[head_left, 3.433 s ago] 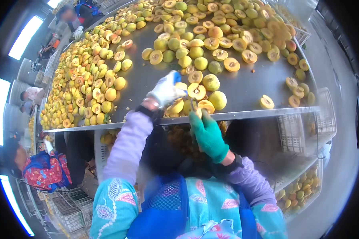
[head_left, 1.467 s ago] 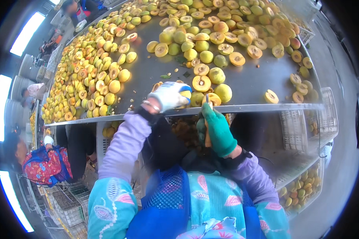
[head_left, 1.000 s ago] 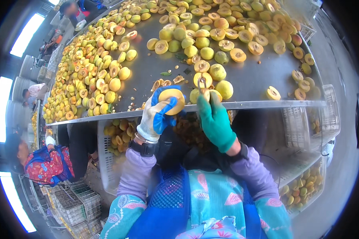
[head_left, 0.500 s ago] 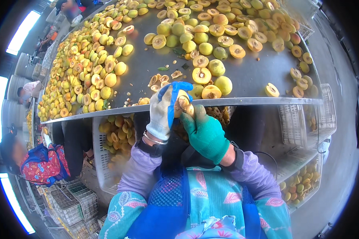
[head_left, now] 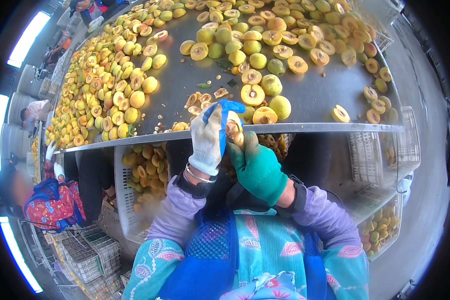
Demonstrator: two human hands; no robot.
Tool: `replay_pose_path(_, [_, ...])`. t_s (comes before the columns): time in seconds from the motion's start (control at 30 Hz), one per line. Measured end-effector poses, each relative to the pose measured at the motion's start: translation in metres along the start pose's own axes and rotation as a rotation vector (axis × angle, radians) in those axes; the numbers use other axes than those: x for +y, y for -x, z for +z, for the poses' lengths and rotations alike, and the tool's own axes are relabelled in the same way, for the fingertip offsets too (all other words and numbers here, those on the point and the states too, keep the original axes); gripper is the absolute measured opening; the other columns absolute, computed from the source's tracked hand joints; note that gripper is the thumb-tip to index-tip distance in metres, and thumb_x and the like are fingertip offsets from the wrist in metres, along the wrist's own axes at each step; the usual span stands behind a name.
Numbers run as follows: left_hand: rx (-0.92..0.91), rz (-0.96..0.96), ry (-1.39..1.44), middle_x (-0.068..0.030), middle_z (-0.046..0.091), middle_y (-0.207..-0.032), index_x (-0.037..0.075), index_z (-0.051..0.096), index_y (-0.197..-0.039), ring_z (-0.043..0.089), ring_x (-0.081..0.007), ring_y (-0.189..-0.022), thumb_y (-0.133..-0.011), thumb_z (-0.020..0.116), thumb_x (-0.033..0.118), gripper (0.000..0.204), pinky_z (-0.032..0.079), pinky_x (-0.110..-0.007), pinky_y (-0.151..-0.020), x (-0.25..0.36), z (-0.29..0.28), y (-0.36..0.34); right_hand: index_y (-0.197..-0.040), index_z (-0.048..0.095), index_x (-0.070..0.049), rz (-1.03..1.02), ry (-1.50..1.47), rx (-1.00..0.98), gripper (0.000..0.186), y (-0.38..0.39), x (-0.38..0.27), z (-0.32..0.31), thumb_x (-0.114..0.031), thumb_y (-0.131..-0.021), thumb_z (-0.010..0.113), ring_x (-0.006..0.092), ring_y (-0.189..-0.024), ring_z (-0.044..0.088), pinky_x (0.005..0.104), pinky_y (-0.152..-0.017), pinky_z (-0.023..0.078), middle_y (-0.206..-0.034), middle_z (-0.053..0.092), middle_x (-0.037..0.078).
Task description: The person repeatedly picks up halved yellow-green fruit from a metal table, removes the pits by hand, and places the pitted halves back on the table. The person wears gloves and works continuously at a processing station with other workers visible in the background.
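My left hand (head_left: 207,137), in a white glove with blue coated fingers, is closed around a halved yellow peach (head_left: 233,125) just over the table's near edge. My right hand (head_left: 259,172), in a green knit glove, presses up against that half from the right with its fingers closed. Whatever sits between the right fingertips is too hidden to make out. Beyond the hands, cut peach pieces with pits (head_left: 201,103) lie on the metal table (head_left: 185,75), beside a peach half (head_left: 252,94) with its cut face up.
Peach halves (head_left: 100,100) heap across the table's left and far sides. The metal rim (head_left: 325,128) runs in front of me. Below stand a white crate of peach halves (head_left: 127,200) and white crates (head_left: 365,157) at right. A co-worker (head_left: 52,202) sits at left.
My left hand has shifted slightly right, and the peach half has turned a little in it. My right hand stays nearly in place. The co-worker's hand has reached to the table edge.
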State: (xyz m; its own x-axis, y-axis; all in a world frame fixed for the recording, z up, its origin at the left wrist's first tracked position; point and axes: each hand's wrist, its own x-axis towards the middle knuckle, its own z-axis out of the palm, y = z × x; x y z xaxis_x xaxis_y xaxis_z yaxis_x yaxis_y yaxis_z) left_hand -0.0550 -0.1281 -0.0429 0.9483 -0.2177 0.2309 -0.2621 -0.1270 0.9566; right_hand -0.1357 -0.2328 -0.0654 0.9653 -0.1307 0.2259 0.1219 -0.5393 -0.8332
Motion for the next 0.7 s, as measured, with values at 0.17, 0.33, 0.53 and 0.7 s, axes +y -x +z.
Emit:
replay_pose_path(0.17, [-0.037, -0.062, 0.029, -0.0010, 0.060, -0.068, 0.001, 0.072, -0.090, 0.055, -0.0070, -0.063, -0.098, 0.052, 0.028, 0.035, 0.044, -0.022, -0.058, 0.001, 0.000, -0.011, -0.101, 0.048, 0.002, 0.161, -0.314, -0.094, 0.032, -0.006, 0.002, 0.005, -0.028, -0.097, 0.058, 0.0429, -0.062, 0.063, 0.0480, -0.050, 0.048, -0.069, 0.061, 0.025])
replay_pose_path(0.33, [-0.188, -0.001, -0.054, -0.0005, 0.060, -0.069, 0.002, 0.072, -0.087, 0.056, -0.0076, -0.063, -0.096, 0.052, 0.024, 0.031, 0.044, -0.022, -0.059, 0.007, -0.007, -0.025, -0.095, 0.051, 0.001, 0.262, -0.797, 0.024, 0.029, -0.004, -0.004, 0.031, -0.028, -0.099, 0.055, 0.0274, -0.056, 0.061, 0.0389, -0.050, 0.046, -0.068, 0.060, 0.015])
replay_pose_path(0.53, [-0.225, 0.149, -0.016, -0.0054, 0.069, -0.083, 0.000, 0.069, -0.096, 0.061, -0.0097, -0.069, -0.094, 0.053, 0.016, 0.022, 0.050, -0.024, -0.067, -0.017, 0.000, -0.040, -0.090, 0.052, -0.005, 0.597, -1.117, -0.162, 0.029, -0.019, -0.016, 0.013, -0.032, -0.099, 0.052, 0.0084, -0.048, 0.046, 0.0246, -0.042, 0.036, -0.062, 0.051, 0.002])
replay_pose_path(0.7, [-0.350, -0.069, 0.096, -0.0063, 0.071, -0.086, -0.002, 0.069, -0.095, 0.064, -0.0110, -0.073, -0.094, 0.053, 0.017, 0.025, 0.052, -0.025, -0.068, -0.024, -0.007, -0.041, -0.086, 0.051, -0.011, 0.772, -1.423, -0.384, 0.037, -0.026, -0.016, -0.001, -0.045, -0.099, 0.047, 0.0139, -0.039, 0.043, 0.0272, -0.036, 0.035, -0.057, 0.047, 0.001])
